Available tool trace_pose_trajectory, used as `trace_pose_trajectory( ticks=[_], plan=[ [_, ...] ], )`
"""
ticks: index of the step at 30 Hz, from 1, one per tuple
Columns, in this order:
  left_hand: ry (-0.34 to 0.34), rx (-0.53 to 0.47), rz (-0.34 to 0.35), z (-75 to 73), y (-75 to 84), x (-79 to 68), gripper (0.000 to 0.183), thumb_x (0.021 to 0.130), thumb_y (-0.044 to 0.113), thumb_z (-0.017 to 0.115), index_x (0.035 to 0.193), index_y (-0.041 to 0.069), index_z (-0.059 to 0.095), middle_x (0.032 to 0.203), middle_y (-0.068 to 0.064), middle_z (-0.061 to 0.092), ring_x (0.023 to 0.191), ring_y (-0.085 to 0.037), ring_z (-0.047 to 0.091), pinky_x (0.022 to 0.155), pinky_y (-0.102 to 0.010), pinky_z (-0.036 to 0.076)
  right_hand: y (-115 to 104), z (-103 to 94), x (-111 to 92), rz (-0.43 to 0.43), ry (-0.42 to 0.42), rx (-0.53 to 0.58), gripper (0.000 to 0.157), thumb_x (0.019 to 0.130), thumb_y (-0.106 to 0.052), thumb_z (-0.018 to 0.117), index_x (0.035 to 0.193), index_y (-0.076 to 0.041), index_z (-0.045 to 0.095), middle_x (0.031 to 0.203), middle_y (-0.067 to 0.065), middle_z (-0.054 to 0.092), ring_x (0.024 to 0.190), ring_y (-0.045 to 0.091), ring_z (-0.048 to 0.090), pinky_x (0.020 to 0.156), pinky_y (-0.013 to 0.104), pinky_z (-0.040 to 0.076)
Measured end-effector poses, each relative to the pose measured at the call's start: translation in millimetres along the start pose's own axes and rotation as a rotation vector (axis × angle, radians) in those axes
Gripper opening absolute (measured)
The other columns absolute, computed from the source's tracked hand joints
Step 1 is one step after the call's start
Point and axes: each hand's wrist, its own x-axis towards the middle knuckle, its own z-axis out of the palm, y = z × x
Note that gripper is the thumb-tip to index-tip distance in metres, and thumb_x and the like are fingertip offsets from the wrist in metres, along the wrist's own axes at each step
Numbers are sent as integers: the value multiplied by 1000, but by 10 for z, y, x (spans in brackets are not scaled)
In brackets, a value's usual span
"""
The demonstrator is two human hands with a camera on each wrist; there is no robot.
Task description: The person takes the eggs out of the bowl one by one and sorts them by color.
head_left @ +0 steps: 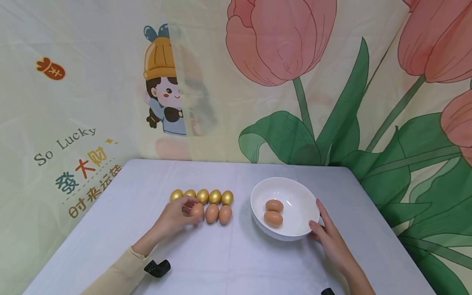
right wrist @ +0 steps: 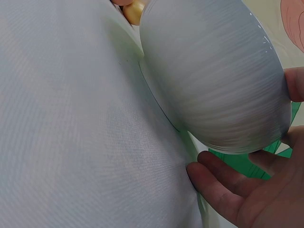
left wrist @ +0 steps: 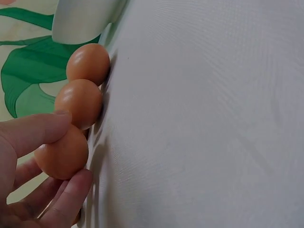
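My left hand (head_left: 176,216) pinches a brown egg (head_left: 197,210), the leftmost of a short row. The left wrist view shows thumb and fingers on either side of this egg (left wrist: 64,154). Two more brown eggs (head_left: 212,213) stand beside it to the right. On the right, my right hand (head_left: 330,235) grips a white bowl (head_left: 300,198) by its side, the thumb at the rim and fingers around the outer wall. Inside the bowl lie two brown eggs (head_left: 273,218), side by side. In the right wrist view the outer wall of the bowl (right wrist: 213,76) shows large.
Behind the brown eggs runs a row of several gold eggs (head_left: 215,197), partly covered by the left fingers at its left end. A white cloth covers the table (head_left: 236,258). A printed curtain (head_left: 206,61) with tulips hangs behind the far table edge.
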Motion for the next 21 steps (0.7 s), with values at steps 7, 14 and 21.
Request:
trace_pose_trajectory(
  ticks=[7, 14, 21],
  plan=[
    [4, 25, -7, 51, -26, 16, 54, 78, 21, 96, 124, 9, 70, 107, -2, 74, 98, -19, 72, 82, -33, 58, -2, -3, -7, 2, 3, -1, 79, 113, -40, 48, 171, -31, -5, 179, 14, -3, 147, 50, 45, 108, 49, 55],
    [10, 31, -11, 80, 5, 21, 54, 78, 21, 96, 124, 8, 69, 106, -3, 74, 97, -18, 72, 83, -34, 59, 0, 0, 1, -3, 6, -6, 79, 113, -41, 48, 171, -31, -6, 178, 16, -2, 146, 51, 45, 108, 51, 55],
    [13, 32, -14, 99, 6, 33, 57, 78, 20, 96, 126, 7, 69, 108, -4, 73, 96, -17, 72, 84, -35, 58, -8, 3, 1, 1, 4, -2, 80, 113, -41, 48, 171, -31, -6, 178, 17, -2, 146, 51, 45, 108, 52, 54]
  ],
)
